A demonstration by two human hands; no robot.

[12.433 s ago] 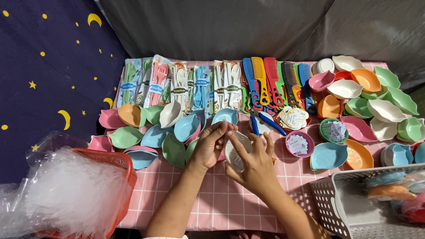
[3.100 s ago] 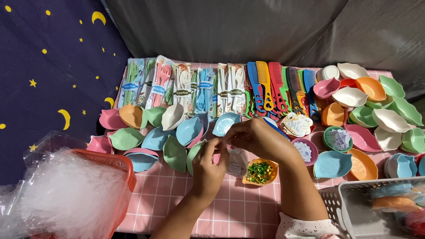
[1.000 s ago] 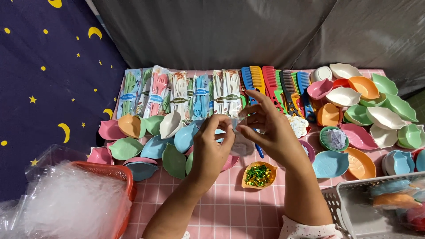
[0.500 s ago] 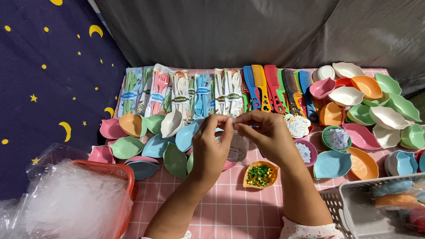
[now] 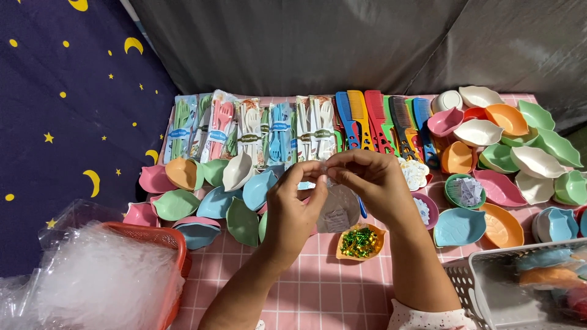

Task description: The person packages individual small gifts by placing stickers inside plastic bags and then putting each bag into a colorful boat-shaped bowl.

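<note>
Both of my hands are raised over the pink checked table cloth (image 5: 318, 287). My left hand (image 5: 293, 205) and my right hand (image 5: 367, 180) pinch the top of a small clear plastic bag (image 5: 337, 208) that hangs between them with a pale dish inside. Just below the bag sits a small orange leaf-shaped dish (image 5: 359, 242) filled with green and gold glittery bits. Several pastel leaf-shaped dishes (image 5: 214, 198) lie to the left of my hands.
Packs of plastic cutlery (image 5: 244, 125) and coloured combs (image 5: 379, 119) line the back. More leaf dishes (image 5: 520, 146) fill the right side. A red basket (image 5: 165, 238) stuffed with clear bags is at front left, a white basket (image 5: 489, 287) at front right.
The orange dish with glitter appeared on the cloth some seconds ago. Over the last second my hands stayed raised, fingers drawing together at the top of the clear bag.
</note>
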